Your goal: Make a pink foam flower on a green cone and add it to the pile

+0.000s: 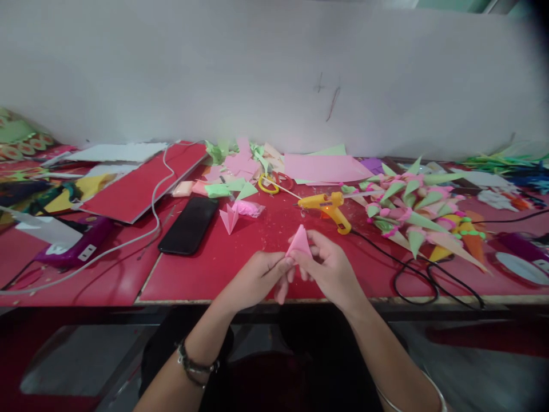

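A small folded pink paper piece stands point-up between my two hands, over the front part of the red table. My left hand pinches its lower left side, with thumb and fingers closed. On the right side, my right hand grips the same piece between thumb and fingers. Just beyond my hands lies a yellow glue gun, its nozzle to the left. Another folded pink paper piece sits to the left, touching a clear packet of pink material.
A black phone lies left, near a white cable and a red board. Yellow-handled scissors and pink sheets lie behind. Right are a pink and green paper arrangement and a looped black cord.
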`<state>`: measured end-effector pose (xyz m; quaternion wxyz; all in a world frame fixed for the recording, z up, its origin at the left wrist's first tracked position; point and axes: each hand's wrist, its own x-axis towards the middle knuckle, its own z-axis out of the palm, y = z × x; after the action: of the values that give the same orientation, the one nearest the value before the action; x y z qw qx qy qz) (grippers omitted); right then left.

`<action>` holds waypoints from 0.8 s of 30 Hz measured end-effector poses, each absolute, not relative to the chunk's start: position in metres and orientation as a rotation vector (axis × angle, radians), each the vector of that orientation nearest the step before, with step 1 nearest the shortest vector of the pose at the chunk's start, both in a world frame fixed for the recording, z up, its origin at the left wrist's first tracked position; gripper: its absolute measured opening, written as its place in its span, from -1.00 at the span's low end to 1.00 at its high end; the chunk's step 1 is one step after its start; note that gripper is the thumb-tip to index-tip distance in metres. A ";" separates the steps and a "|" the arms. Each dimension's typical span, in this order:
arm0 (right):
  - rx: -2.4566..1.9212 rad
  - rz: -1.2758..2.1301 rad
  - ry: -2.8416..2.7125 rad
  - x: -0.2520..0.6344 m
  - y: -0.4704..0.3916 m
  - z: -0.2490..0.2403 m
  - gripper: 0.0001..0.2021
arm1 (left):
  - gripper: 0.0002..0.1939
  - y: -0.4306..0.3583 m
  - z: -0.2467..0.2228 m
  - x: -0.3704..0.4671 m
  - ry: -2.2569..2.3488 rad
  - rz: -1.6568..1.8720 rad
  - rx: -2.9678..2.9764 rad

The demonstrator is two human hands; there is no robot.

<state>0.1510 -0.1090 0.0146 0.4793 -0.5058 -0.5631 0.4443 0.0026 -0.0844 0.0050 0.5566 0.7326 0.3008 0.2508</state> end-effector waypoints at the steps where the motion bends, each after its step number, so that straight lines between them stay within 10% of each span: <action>1: -1.233 1.123 -1.407 0.152 -0.109 0.015 -0.88 | -0.62 -0.084 0.005 0.001 0.694 0.572 1.724; 24: -1.293 0.843 -1.366 0.146 -0.108 0.009 -0.64 | -0.57 -0.087 0.000 0.012 0.840 0.715 1.848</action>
<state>0.1457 -0.1078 0.0092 0.5144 -0.5378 -0.5685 0.3507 0.0124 -0.0875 0.0004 0.4748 0.7558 0.3434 0.2923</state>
